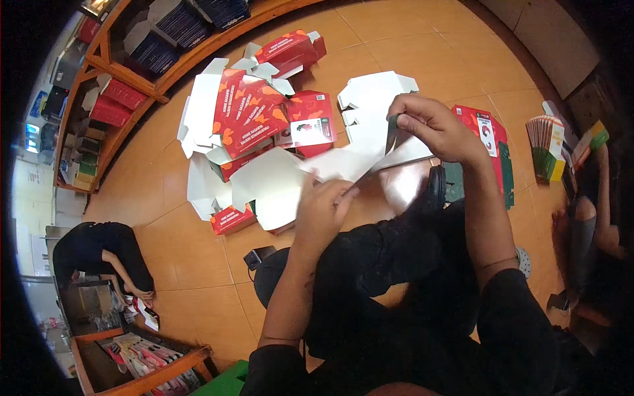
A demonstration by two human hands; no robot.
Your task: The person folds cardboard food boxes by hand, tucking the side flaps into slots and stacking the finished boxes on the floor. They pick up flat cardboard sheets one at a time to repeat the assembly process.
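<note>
Over my lap I hold a cardboard box blank (340, 163), its white inner face showing and a dark strip visible near my right thumb. My right hand (432, 127) pinches its upper right edge between thumb and fingers. Lower and to the left, my left hand (323, 211) is closed on the blank's other side, slightly blurred by motion. Just beyond lies a flat white box blank (373, 99) on the floor. Left of it, red printed boxes (247, 112) with open white flaps are heaped together. Red and green flat cardboard (482, 148) lies beside my right forearm.
A wooden shelf (132, 79) with stacked boxes runs along the upper left. At the lower left another person (99, 257) bends over something on the tiled floor (178, 264). On the right, another person's arm (606, 191) reaches near fanned orange-and-green cartons (547, 145). A small black box (259, 256) sits by my leg.
</note>
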